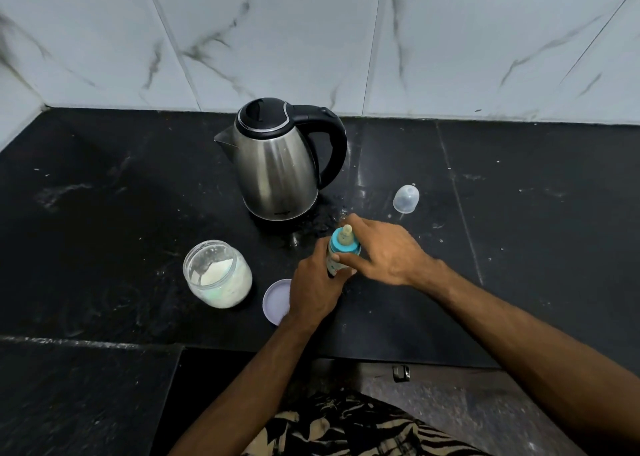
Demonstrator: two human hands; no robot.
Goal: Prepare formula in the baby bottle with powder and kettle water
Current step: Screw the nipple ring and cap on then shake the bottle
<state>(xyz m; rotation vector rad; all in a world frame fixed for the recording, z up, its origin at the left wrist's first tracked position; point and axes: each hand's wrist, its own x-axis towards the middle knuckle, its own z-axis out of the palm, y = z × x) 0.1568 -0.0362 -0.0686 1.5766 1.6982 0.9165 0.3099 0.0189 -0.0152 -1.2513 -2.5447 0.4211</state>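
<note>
Now the left hand [313, 291] grips the baby bottle [337, 256] while the right hand [381, 248] pinches its blue collar [343, 246]; a loose or cross-threaded collar could leak formula onto the desk [519, 248]

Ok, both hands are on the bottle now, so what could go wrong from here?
1. The right hand twists the teal collar while the left hand grips the baby bottle; a crooked thread could leak.
2. The powder jar stands open, its lid by the left wrist; a nudge might knock either.
3. The clear cap lies on a speckled counter and may pick up dirt.
</note>
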